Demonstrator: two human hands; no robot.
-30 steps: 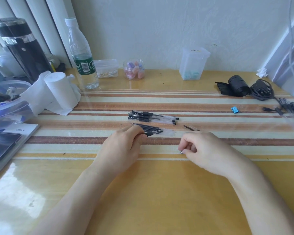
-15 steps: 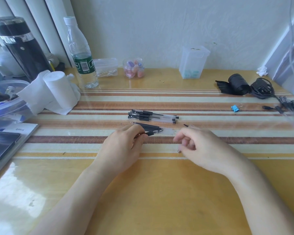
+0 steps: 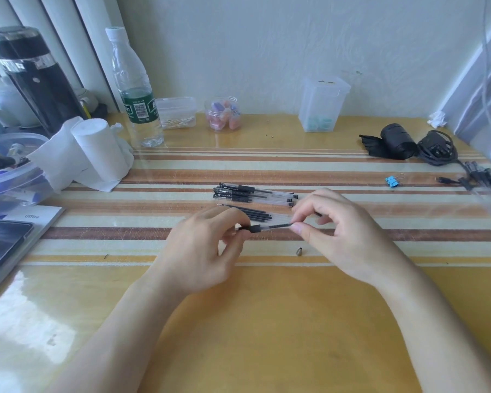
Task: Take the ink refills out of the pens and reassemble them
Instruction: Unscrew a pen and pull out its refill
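Since a second ago both hands have risen off the desk [image 3: 267, 321] and met. The pen [image 3: 270, 226] now hangs between them, and the metal tip [image 3: 299, 251] lies loose on the desk near the right hand [image 3: 338, 231]. The left hand [image 3: 201, 251] curls round the pen's black grip end. The right hand pinches its clear end between thumb and forefinger. The pen runs left to right, grip leftward, just in front of the refills [image 3: 253, 214].

Pen [image 3: 270, 226] between hands; pen pile [image 3: 253, 192] behind; tip, probably, [image 3: 299, 251] in front.
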